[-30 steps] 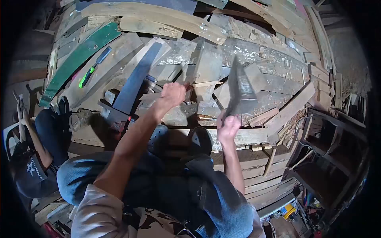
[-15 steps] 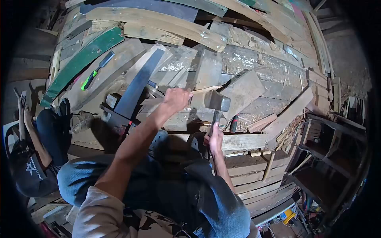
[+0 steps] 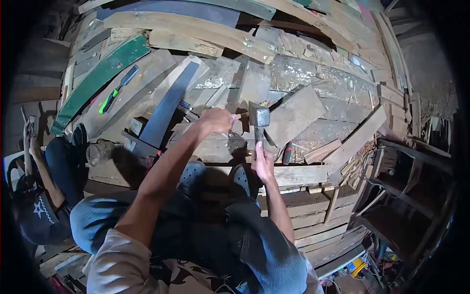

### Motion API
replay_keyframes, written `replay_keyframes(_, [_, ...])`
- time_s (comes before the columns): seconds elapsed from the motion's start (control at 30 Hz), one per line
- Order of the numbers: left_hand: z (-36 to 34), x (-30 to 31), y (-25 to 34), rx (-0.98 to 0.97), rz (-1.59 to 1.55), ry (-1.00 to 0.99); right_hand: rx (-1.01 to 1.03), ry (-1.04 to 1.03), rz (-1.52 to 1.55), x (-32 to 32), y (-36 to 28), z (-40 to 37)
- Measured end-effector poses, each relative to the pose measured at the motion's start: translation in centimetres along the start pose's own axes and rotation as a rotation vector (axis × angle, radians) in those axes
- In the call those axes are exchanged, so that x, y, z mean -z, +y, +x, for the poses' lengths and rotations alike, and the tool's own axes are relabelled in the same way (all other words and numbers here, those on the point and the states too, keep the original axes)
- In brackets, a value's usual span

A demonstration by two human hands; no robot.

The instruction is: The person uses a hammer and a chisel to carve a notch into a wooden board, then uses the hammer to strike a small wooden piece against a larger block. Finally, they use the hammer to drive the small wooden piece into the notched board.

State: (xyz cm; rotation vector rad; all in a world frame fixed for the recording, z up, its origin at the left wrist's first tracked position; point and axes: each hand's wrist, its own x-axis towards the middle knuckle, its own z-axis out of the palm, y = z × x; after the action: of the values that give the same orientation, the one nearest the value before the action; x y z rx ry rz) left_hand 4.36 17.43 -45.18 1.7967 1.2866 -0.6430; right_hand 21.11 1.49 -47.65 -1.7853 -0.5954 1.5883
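Note:
My right hand (image 3: 264, 165) is wrapped round the handle of a hammer (image 3: 259, 117), whose heavy metal head is raised just right of my left hand. My left hand (image 3: 216, 121) is closed over the wooden work surface, its thumb side towards the hammer head. What it grips is mostly hidden behind the fingers and too small to name. Close to its left lies a handsaw (image 3: 171, 100) with a broad dark blade, partly covered by my forearm. A red-and-black handle (image 3: 287, 153) rests on the boards right of my right hand.
A chisel with a green handle (image 3: 108, 101) lies on a plank at the left, near a curved green board (image 3: 103, 81). A glass jar (image 3: 99, 153) stands by a seated person (image 3: 46, 196). Long boards (image 3: 191, 27) lie across the back. Dark shelving (image 3: 404, 191) stands right.
The hammer head has swung left, nearer to my left hand, and its face has turned. My right hand has shifted slightly left. My left hand has barely moved.

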Motion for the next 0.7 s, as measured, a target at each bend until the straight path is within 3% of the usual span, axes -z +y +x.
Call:
replay_keyframes(0.07, [2.1,-1.7,-1.6,-0.053,0.018,-0.027,-0.041,-0.023,0.068,0.2,-0.1,0.3])
replay_keyframes(0.17, [1.2,-2.2,-1.5,-0.105,-0.065,0.239,-0.073,-0.064,0.097,0.6,-0.1,0.7])
replay_keyframes(0.3, [0.7,-1.9,-1.6,-0.221,0.017,0.401,-0.099,-0.053,0.109,0.7,-0.9,0.6])
replay_keyframes(0.4, [1.7,-2.5,-2.0,-0.199,0.025,0.469,-0.089,-0.061,0.108,0.7,-1.0,0.5])
replay_keyframes(0.7, [1.1,-1.5,-1.9,-0.200,0.055,0.390,-0.046,-0.008,0.054,-0.1,-1.4,0.2])
